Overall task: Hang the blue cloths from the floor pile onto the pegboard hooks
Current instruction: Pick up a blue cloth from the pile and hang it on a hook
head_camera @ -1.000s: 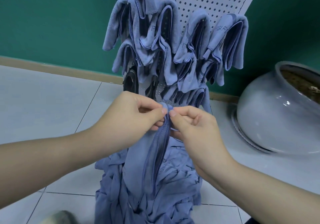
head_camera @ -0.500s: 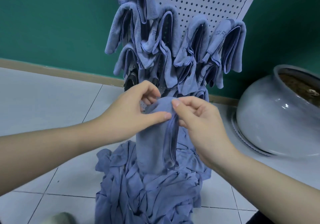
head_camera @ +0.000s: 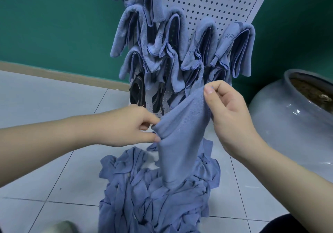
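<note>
Green wall, grey tile floor, pegboard (head_camera: 207, 0) leaning w/ many cloths hung. Since a sec ago hands have pulled apart: right hand (head_camera: 232, 117) pinches cloth (head_camera: 180, 139) corner up high, left hand (head_camera: 133, 126) pinches lower edge, spreading it above floor pile (head_camera: 153, 200). Cloth's opened out, prob ready for a hook.

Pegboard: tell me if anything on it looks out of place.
Two black looped straps hang low on the pegboard, odd among the blue cloths there. Cloths bunch on the left and lower part; the upper right is bare.
</note>
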{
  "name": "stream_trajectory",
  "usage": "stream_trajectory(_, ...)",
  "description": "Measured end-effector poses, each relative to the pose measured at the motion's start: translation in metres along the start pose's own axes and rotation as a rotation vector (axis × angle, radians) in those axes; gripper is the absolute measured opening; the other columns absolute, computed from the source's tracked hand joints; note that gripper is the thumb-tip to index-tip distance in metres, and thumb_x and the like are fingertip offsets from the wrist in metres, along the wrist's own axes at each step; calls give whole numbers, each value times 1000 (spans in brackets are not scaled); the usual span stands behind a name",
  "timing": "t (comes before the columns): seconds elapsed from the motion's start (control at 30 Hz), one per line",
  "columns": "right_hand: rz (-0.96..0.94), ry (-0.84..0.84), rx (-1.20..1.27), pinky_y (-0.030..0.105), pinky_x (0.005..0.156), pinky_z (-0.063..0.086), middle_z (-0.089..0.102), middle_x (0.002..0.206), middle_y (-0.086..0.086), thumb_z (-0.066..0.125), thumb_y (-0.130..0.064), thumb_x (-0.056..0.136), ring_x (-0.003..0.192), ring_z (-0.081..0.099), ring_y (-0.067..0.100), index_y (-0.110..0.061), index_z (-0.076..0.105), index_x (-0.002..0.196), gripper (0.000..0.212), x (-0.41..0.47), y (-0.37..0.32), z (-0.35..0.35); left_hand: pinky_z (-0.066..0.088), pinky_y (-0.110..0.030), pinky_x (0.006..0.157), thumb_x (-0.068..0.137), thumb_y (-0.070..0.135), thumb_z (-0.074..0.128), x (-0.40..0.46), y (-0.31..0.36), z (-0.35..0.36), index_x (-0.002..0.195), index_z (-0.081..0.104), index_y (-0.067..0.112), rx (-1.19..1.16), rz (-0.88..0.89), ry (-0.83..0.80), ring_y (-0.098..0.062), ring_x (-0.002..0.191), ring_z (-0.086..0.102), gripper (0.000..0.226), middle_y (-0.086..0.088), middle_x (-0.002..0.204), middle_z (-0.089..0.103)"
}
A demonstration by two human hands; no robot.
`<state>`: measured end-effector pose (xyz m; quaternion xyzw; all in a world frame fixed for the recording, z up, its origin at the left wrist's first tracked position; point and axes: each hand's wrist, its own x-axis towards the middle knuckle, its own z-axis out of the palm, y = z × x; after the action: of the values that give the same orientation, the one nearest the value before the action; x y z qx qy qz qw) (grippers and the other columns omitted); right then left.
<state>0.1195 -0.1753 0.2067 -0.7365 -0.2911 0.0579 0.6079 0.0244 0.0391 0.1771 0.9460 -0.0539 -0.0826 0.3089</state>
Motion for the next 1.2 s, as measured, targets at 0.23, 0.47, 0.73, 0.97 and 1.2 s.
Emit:
stream_trajectory(0.23, -226, 274, -205, 15, 68, 36, 44, 76, -9, 45, -13, 110, 68, 39, -2, -11, 49, 89, 21, 12, 14, -9, 42, -16, 73, 96, 49, 49, -3, 4, -6, 83, 57, 21, 75, 117, 305, -7, 87, 56, 32, 11, 82, 60)
stream_trajectory(0.47, -167, 322, -131, 25, 63, 36, 45, 71, 1, 54, -23, 107, 67, 40, 8, -14, 53, 85, 24, 21, 15, -8, 47, -41, 65, 99, 49, 45, -1, 7, -13, 72, 45, 19, 39, 148, 553, -21, 64, 51, 41, 0, 63, 52)
stream_trajectory(0.73, 300, -161, 251, 32, 81, 61, 78, 105, 17, 72, -31, 86, 93, 76, 24, 1, 76, 104, 37, 28, 11, -19, 44, -43, 64, 91, 53, 58, -8, 10, -14, 74, 50, 13, -209, 104, 611, -29, 67, 51, 44, -12, 71, 53)
stream_trajectory(0.97, 261, -211, 272, 37, 93, 58, 75, 119, 15, 63, -30, 90, 106, 70, 23, -3, 74, 116, 38, 26, 22, -18, 58, -55, 76, 82, 15, 75, -10, 14, -16, 88, 49, 23, -607, 138, 676, -25, 78, 66, 28, -10, 88, 61)
stream_trajectory(1.2, 173, -131, 291, 22, 78, 54, 76, 112, 11, 59, -21, 101, 95, 70, 15, -1, 71, 120, 30, 25, 16, -8, 57, -21, 87, 86, 28, 71, 3, 16, -15, 124, 68, 21, -872, -54, 446, -11, 111, 71, 38, 5, 116, 77)
